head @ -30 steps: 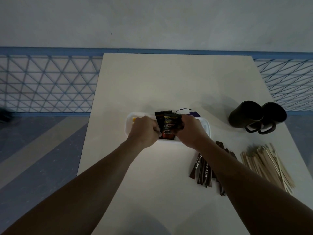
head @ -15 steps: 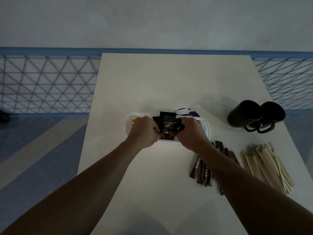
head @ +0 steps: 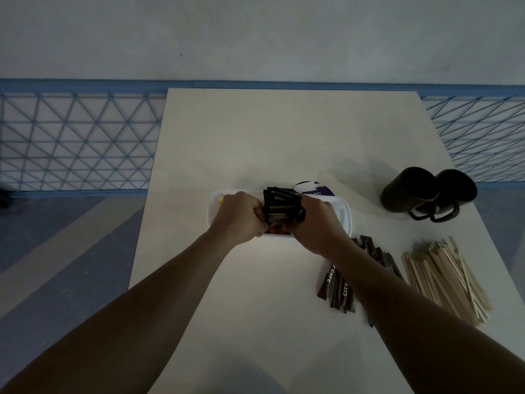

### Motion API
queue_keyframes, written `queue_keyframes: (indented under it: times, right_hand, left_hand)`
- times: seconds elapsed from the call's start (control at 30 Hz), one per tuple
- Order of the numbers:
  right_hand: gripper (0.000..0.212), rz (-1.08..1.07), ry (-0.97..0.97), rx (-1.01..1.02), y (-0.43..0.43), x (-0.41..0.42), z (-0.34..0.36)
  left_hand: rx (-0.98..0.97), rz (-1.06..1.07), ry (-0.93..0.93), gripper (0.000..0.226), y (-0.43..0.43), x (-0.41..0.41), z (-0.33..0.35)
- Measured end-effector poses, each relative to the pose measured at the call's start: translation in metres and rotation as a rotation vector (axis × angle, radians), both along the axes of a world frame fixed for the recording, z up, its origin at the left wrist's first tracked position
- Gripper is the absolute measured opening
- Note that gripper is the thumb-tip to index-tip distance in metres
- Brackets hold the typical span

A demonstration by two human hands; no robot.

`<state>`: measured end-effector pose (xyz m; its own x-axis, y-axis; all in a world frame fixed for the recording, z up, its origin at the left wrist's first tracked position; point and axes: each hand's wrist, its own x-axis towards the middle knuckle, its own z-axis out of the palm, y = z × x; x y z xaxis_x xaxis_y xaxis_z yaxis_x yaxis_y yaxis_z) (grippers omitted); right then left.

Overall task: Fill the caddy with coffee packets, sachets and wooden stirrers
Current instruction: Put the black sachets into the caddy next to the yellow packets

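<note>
Left hand (head: 241, 216) and right hand (head: 315, 223) grip a stack of dark coffee packets (head: 281, 207), now sunk lower into the white caddy (head: 345, 211); seating nearly complete. Sachets (head: 338, 288) and wooden stirrers (head: 446, 280) await, near right.

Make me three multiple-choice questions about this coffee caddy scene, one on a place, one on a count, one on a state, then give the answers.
1. Where do the wooden stirrers lie?
A. On the table, right of the sachets
B. Inside the caddy
C. In a mug

2. How many dark mugs stand on the table?
A. One
B. Two
C. Four

3. What is happening to the coffee packets?
A. Lying loose on the floor
B. Held by both hands over the caddy
C. Stacked on the mugs

Answers: 1 A, they lie beside the sachets. 2 B, two stand together. 3 B, left hand and right hand grip them above the white caddy.
</note>
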<state>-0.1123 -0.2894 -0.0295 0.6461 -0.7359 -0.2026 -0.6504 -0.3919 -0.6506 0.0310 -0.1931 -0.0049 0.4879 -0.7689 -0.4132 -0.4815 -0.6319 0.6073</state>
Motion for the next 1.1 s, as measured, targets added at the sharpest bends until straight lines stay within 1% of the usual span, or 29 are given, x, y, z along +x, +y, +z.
queue_keyframes:
  times: [0.07,0.17,0.2,0.3,0.37,0.47,0.53,0.57,0.67,0.83,0.93,1.1]
  right_hand:
    - [0.04,-0.006,-0.004,0.021,0.0,0.0,0.0]
    - [0.035,-0.015,-0.024,0.02,-0.001,-0.003,0.001]
    - [0.033,-0.016,-0.033,0.011,-0.001,-0.003,0.001]
    - [0.032,-0.033,-0.064,0.0,-0.002,-0.005,0.001]
    - [0.037,-0.056,-0.106,0.029,-0.001,-0.006,0.003]
    - [0.054,-0.086,-0.209,0.083,0.002,-0.007,0.006]
    - [0.064,-0.082,-0.259,0.071,0.004,-0.008,0.006]
    - [0.063,-0.071,-0.268,0.039,0.005,-0.008,0.005]
    - [0.052,-0.041,-0.266,-0.083,0.007,-0.007,0.001]
    - [0.059,0.006,-0.27,-0.22,0.007,-0.008,-0.006]
    - [0.058,0.008,-0.3,-0.256,0.006,-0.009,-0.006]
    - [0.045,-0.004,-0.339,-0.279,0.004,-0.008,-0.008]
  left_hand:
    - [0.002,0.007,-0.006,0.012,0.0,0.004,0.004]
    - [-0.01,0.032,-0.027,0.027,-0.002,0.006,0.006]
    - [-0.023,0.04,-0.03,0.026,-0.003,0.006,0.007]
    - [-0.063,0.057,-0.024,0.015,-0.004,0.003,0.006]
    - [-0.081,0.064,-0.026,0.016,-0.004,0.0,0.004]
    - [-0.092,0.073,-0.051,0.018,-0.003,-0.002,0.004]
    - [-0.09,0.078,-0.041,0.019,-0.003,-0.002,0.004]
    - [-0.077,0.066,-0.041,0.02,-0.003,-0.003,0.004]
    - [-0.049,0.042,-0.063,0.021,-0.003,-0.006,0.005]
    - [-0.041,0.055,-0.111,0.02,-0.004,-0.009,0.001]
    - [-0.052,0.049,-0.154,0.02,-0.004,-0.009,0.002]
    - [-0.02,0.04,-0.164,0.019,-0.005,-0.007,0.008]
